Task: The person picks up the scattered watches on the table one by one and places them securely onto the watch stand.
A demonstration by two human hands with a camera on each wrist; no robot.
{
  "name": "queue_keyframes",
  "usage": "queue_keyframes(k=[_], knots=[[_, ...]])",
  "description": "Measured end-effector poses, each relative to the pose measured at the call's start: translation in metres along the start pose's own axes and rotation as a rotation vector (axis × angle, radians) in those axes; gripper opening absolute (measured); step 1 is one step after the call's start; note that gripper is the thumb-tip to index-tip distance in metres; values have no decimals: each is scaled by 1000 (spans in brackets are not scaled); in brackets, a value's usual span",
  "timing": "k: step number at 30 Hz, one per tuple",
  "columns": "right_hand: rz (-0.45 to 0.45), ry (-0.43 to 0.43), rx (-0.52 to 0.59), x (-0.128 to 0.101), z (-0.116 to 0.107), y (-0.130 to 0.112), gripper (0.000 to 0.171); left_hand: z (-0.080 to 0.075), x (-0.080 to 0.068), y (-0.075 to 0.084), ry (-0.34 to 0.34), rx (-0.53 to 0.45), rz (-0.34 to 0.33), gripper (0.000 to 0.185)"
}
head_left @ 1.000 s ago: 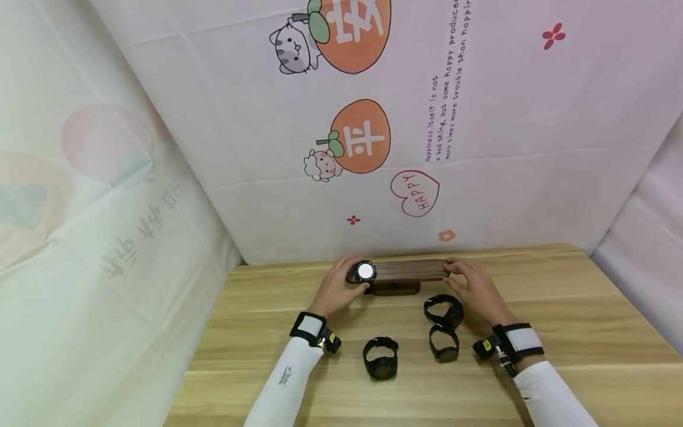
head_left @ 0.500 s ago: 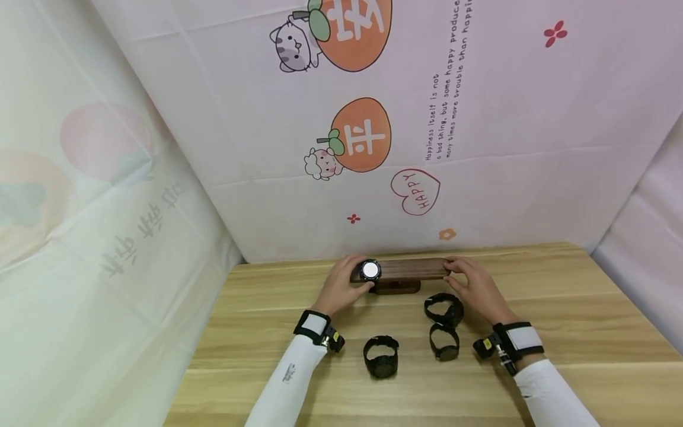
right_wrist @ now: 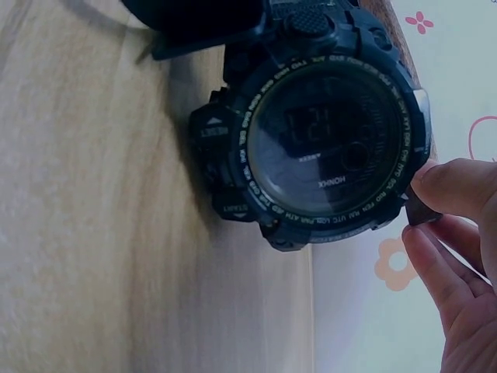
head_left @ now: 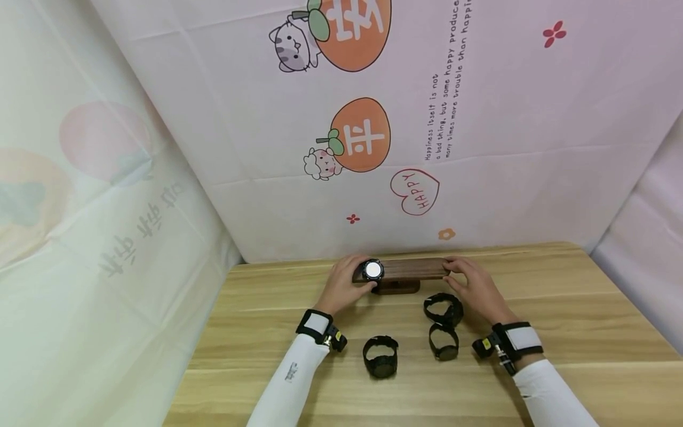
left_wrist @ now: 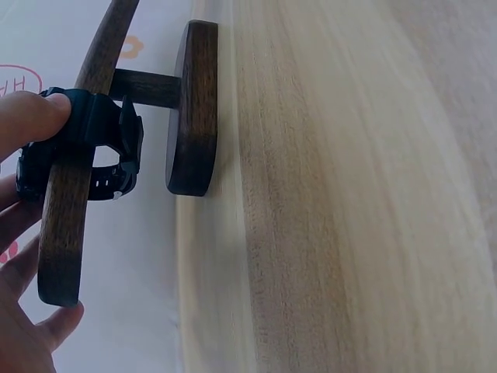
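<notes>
A dark wooden watch stand with a long bar on a short base stands near the table's back edge. Around the bar's left part is a black wristwatch, its face bright with glare. My left hand grips this watch, thumb on its strap, while other fingers lie behind the bar. At the bar's right end, my right hand pinches the wood between thumb and fingers. A digital watch on the table fills much of the right wrist view and hides part of the bar.
Two black watches, a larger one and a smaller one, lie close together in front of the right hand. Another black watch lies nearer the front. A printed cloth hangs right behind the wooden table.
My left hand has slid the watch a little to the right along the bar, baring more of its left end. The right hand has stayed at the bar's right end.
</notes>
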State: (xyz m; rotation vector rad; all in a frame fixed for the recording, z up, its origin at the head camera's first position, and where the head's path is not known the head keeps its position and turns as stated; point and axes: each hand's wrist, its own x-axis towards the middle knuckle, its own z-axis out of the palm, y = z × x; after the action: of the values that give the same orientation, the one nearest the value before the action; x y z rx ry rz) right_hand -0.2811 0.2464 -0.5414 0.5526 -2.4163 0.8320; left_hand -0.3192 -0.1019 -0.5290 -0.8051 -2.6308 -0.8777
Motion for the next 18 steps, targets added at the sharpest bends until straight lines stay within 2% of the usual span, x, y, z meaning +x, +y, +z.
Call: queue_keyframes(k=[18], knots=[[18,-4,7,-1,1,-2,33,2,4,8,-6,6,10,66]])
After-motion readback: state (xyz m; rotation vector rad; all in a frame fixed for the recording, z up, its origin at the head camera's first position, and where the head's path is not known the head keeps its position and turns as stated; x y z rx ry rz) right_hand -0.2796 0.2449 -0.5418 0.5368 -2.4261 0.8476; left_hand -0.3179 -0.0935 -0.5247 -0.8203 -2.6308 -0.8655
